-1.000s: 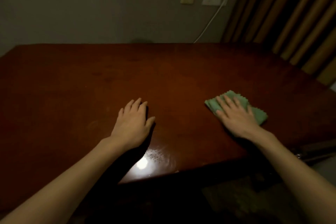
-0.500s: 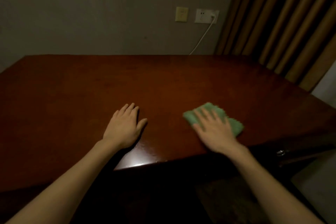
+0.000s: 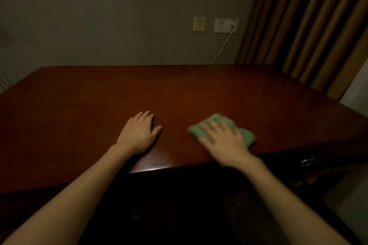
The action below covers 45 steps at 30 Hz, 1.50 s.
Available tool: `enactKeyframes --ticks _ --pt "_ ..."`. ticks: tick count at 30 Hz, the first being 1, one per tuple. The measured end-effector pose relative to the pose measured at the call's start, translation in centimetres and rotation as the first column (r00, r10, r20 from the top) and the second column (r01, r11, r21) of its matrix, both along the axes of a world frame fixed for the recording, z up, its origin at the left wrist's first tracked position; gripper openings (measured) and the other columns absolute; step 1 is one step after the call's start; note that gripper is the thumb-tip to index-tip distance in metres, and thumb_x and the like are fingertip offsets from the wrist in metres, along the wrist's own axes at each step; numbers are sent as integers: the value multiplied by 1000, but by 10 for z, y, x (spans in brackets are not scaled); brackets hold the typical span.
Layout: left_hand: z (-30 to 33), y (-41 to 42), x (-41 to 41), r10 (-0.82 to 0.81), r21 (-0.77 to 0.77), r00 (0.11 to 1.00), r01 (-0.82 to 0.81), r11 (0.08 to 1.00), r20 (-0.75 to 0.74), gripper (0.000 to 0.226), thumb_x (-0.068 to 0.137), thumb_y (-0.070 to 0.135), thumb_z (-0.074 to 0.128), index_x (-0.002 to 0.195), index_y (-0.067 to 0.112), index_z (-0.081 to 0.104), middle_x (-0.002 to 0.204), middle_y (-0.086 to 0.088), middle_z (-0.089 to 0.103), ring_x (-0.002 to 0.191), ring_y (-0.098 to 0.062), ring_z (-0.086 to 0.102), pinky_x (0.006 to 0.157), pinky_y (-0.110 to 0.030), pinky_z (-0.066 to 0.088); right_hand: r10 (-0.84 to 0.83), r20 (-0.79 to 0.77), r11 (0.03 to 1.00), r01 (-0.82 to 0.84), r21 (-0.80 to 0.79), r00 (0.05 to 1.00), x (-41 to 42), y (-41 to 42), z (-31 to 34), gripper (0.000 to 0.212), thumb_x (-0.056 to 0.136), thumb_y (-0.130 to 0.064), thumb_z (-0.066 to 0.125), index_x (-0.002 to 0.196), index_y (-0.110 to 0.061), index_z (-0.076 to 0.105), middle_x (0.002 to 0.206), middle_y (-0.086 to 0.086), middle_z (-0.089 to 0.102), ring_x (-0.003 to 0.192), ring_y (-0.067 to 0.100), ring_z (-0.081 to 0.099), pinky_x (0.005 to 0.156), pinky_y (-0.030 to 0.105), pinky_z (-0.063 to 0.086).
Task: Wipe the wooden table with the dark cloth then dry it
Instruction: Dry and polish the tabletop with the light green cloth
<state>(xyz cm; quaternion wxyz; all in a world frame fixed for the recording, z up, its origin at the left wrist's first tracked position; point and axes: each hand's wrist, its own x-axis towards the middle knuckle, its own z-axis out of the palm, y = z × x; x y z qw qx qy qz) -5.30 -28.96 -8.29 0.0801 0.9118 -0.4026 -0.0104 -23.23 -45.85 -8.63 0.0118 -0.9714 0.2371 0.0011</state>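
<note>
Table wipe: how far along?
Done: can't tell; the table shows no clear wiped patch. In hand: right hand presses the green cloth flat near the front edge, blurred mid-stroke; left hand rests flat on the wood. Left: the far surface, then drying.

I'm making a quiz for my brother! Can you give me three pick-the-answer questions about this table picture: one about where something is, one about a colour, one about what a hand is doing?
1. Where does the cloth lie?
A. near the table's front edge
B. on the floor
C. at the table's far edge

2. What colour is the cloth?
A. red
B. green
C. white

3. What is the left hand doing?
A. holding a cup
B. making a fist
C. resting flat on the table

Answers:
1 A, it sits under the right hand near the front edge.
2 B, it looks green.
3 C, its fingers lie straight on the wood.
</note>
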Motion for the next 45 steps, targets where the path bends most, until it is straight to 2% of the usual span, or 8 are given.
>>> enactKeyframes --ticks 1,5,10,14,18,25,34,45 --pt "0 1 -1 -1 -1 1000 1 1000 5 66 97 53 23 148 12 16 157 -7 10 144 -22 7 117 -40 8 -100 -26 995 100 -7 995 -13 -34 2 97 65 -75 -22 148 -37 10 158 -8 1 145 19 0 114 52 7" --pt "-1 0 -1 -2 3 1000 2 1000 9 66 97 52 22 148 11 16 157 -8 11 144 -22 7 117 -40 8 -399 -87 908 407 101 913 -49 -111 18 62 94 -60 7 149 -34 -2 158 -4 -8 144 26 -4 112 58 0" --pt "-2 -2 1 5 17 1000 -5 1000 18 66 97 53 21 148 11 16 156 -8 12 144 -23 8 117 -40 9 69 -86 997 -73 -39 994 8 -18 4 53 100 -43 18 149 -31 4 158 -3 2 144 23 0 113 55 7" --pt "0 -3 2 9 -6 1000 -9 1000 26 65 96 53 26 147 12 21 155 -7 17 143 -22 13 116 -36 12 344 -70 937 -336 100 937 30 48 11 53 99 -49 17 148 -36 1 157 -10 -4 144 17 -8 112 51 -4" --pt "3 -2 5 0 -22 998 1 1000 59 65 94 54 32 144 13 29 152 -6 26 139 -22 21 112 -35 19 306 -96 950 -297 100 947 41 15 14 57 96 -56 19 147 -40 1 157 -10 -4 144 17 -7 113 51 -6" --pt "20 0 30 -35 -97 999 33 995 -19 50 94 47 43 133 17 44 141 -4 38 128 -20 33 104 -34 32 -70 -119 991 83 106 990 120 -104 21 58 95 -59 11 148 -39 -1 158 -4 -7 144 29 -8 112 58 -5" --pt "30 -40 114 -29 -110 999 25 994 -38 48 95 41 42 134 14 43 143 -6 39 132 -22 31 107 -36 29 466 -132 883 -453 119 875 77 -16 24 70 76 -66 -5 144 -46 -8 154 -16 -15 139 12 -20 111 47 -12" --pt "3 -55 138 -13 -224 999 20 974 35 50 96 43 38 137 15 38 145 -3 36 135 -18 26 109 -31 22 143 -141 988 -132 83 980 274 -113 19 54 97 -54 9 147 -39 -3 157 -7 -8 144 24 -6 113 55 -3"
